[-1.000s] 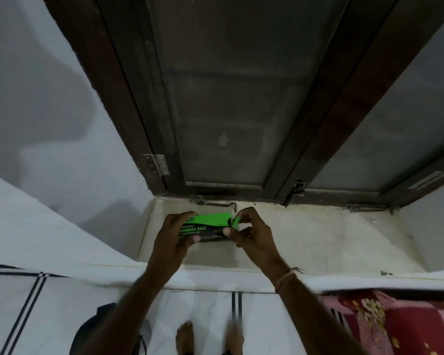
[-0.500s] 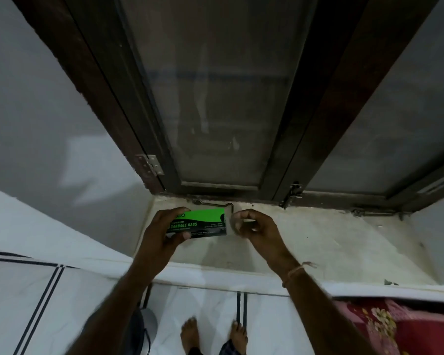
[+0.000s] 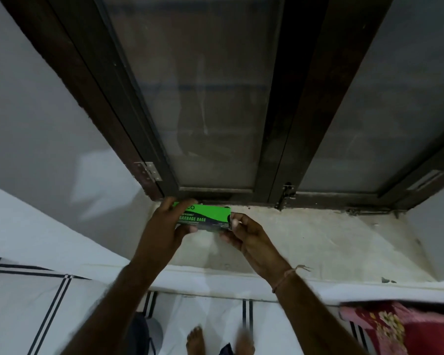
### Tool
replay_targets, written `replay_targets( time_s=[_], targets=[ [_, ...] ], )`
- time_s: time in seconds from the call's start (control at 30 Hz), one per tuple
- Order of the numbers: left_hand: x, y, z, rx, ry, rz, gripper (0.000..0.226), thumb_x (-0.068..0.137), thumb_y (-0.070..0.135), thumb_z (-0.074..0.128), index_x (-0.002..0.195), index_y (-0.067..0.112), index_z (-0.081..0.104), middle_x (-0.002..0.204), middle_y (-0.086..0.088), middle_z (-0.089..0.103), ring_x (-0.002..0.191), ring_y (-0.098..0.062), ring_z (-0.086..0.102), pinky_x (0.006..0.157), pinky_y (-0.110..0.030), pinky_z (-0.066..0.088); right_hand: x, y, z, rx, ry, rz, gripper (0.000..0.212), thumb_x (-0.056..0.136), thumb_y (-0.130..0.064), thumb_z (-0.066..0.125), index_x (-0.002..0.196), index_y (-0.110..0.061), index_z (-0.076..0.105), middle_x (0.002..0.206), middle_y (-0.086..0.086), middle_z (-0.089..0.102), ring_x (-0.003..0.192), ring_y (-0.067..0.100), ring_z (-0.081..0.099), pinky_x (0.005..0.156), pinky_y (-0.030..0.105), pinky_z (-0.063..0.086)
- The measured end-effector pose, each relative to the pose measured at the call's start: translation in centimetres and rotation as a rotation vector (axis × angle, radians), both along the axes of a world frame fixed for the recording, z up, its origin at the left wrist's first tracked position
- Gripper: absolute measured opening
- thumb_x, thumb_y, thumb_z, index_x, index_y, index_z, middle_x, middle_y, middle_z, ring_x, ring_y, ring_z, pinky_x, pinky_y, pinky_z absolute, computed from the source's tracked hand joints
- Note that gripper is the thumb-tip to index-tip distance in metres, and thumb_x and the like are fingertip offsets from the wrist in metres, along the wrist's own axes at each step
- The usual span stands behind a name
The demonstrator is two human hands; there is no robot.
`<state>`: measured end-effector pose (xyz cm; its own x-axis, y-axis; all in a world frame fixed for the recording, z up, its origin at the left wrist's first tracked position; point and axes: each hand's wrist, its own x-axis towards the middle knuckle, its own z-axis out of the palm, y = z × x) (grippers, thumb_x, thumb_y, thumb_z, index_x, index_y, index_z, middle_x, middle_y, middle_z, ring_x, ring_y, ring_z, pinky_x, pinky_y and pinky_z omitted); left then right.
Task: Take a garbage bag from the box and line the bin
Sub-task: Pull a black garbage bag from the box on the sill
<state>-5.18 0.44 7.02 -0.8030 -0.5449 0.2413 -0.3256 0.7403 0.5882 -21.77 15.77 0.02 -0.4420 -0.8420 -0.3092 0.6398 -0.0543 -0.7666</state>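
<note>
A green and black box (image 3: 210, 216) printed "GARBAGE BAGS" is held over the pale stone window sill (image 3: 318, 242). My left hand (image 3: 164, 226) grips its left end, thumb below and fingers over the top. My right hand (image 3: 246, 234) pinches the right end of the box with thumb and fingertips. A dark grey bin (image 3: 144, 336) shows partly at the bottom, behind my left forearm. No bag is visible outside the box.
A dark wooden window frame (image 3: 290, 124) with frosted panes rises behind the sill. White tiles with dark stripes (image 3: 49, 316) cover the floor, where my bare feet (image 3: 195, 342) stand. A red flowered cloth (image 3: 395, 329) lies at the bottom right.
My right hand, a little apart from the box half a second ago, has closed back onto its right end. The box stays in my left hand, over the sill.
</note>
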Motion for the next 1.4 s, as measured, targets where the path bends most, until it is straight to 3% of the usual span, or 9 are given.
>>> replay_targets(
  time_s=[0.1, 0.27, 0.5, 0.8, 1.0, 1.07, 1.17, 1.27, 1.4],
  targets=[
    [-0.4, -0.4, 0.5, -0.007, -0.041, -0.030, 0.054, 0.083, 0.011, 0.081, 0.134, 0.014, 0.065, 0.133, -0.012, 0.057, 0.115, -0.024, 0.062, 0.096, -0.038, 0.057, 0.1, -0.3, 0.0, -0.008, -0.072, -0.021, 0.030, 0.105, -0.009, 0.050, 0.132, 0.000, 0.060, 0.131, 0.020, 0.068, 0.108, 0.027, 0.068, 0.092, 0.031, 0.060],
    [0.5, -0.5, -0.2, 0.095, -0.012, -0.069, 0.051, 0.087, 0.016, 0.079, 0.135, 0.016, 0.063, 0.134, -0.003, 0.055, 0.111, -0.014, 0.060, 0.091, -0.004, 0.044, 0.0, 0.0, 0.3, 0.078, 0.004, -0.052, 0.010, 0.100, -0.001, 0.058, 0.104, -0.004, 0.067, 0.109, 0.014, 0.073, 0.097, 0.021, 0.070, 0.081, 0.029, 0.063],
    [3.2, -0.1, -3.7, 0.235, 0.028, 0.073, 0.052, 0.085, 0.011, 0.080, 0.134, 0.016, 0.062, 0.125, -0.007, 0.057, 0.109, -0.010, 0.061, 0.086, -0.003, 0.046, -0.6, 1.0, -0.6, 0.202, 0.160, -0.207, 0.016, 0.100, 0.000, 0.058, 0.108, -0.001, 0.072, 0.125, 0.027, 0.070, 0.116, 0.042, 0.068, 0.085, 0.034, 0.064],
    [3.6, -2.0, -8.4, 0.153, -0.090, 0.119, 0.054, 0.088, 0.013, 0.077, 0.139, 0.019, 0.059, 0.136, -0.014, 0.058, 0.117, -0.025, 0.060, 0.088, -0.023, 0.052, 0.2, 2.5, 0.4, 0.203, 0.150, -0.519, 0.024, 0.097, -0.002, 0.063, 0.115, 0.014, 0.067, 0.124, 0.034, 0.066, 0.120, 0.044, 0.065, 0.082, 0.029, 0.063],
    [2.0, -0.4, -7.4, -0.118, -0.138, 0.276, 0.069, 0.086, 0.033, 0.078, 0.148, 0.018, 0.053, 0.148, -0.019, 0.049, 0.136, -0.039, 0.045, 0.101, -0.057, 0.048, 3.1, 1.3, 2.4, 0.083, 0.100, -0.439, 0.058, 0.073, -0.035, 0.086, 0.114, 0.002, 0.071, 0.119, 0.027, 0.071, 0.115, 0.033, 0.069, 0.091, 0.032, 0.059],
    [1.0, 2.7, -5.0, 0.119, 0.116, 0.332, 0.055, 0.091, 0.041, 0.069, 0.137, 0.012, 0.058, 0.131, -0.009, 0.061, 0.121, -0.028, 0.056, 0.095, -0.045, 0.052, 4.2, 0.7, 2.6, 0.077, 0.083, -0.436, 0.051, 0.079, -0.028, 0.082, 0.117, 0.005, 0.069, 0.124, 0.029, 0.069, 0.120, 0.037, 0.068, 0.094, 0.033, 0.059],
    [-0.8, 5.4, -2.0, 0.971, 0.376, 0.325, 0.043, 0.097, 0.048, 0.061, 0.126, 0.017, 0.061, 0.117, -0.003, 0.072, 0.114, -0.024, 0.068, 0.099, -0.044, 0.056, 6.2, 0.1, 3.3, 0.077, 0.097, -0.341, 0.024, 0.094, -0.004, 0.067, 0.116, 0.006, 0.068, 0.124, 0.029, 0.070, 0.122, 0.041, 0.066, 0.098, 0.037, 0.058],
    [-1.1, 4.3, -1.5, 1.180, 0.481, 0.285, 0.036, 0.100, 0.032, 0.064, 0.126, 0.008, 0.065, 0.118, -0.017, 0.073, 0.115, -0.035, 0.069, 0.102, -0.055, 0.054, 7.5, -0.3, 4.6, 0.127, 0.252, -0.222, 0.020, 0.096, -0.012, 0.068, 0.114, -0.002, 0.070, 0.116, 0.021, 0.075, 0.116, 0.038, 0.069, 0.093, 0.037, 0.059],
    [-0.1, 2.9, -1.1, 1.419, 0.394, 0.160, 0.031, 0.099, 0.025, 0.063, 0.126, 0.014, 0.070, 0.115, -0.008, 0.077, 0.117, -0.025, 0.070, 0.092, -0.037, 0.057, 8.3, -1.8, 6.1, 0.194, 0.370, -0.188, 0.020, 0.094, -0.020, 0.072, 0.104, -0.002, 0.074, 0.104, 0.024, 0.076, 0.098, 0.030, 0.072, 0.086, 0.035, 0.057]
  ],
)
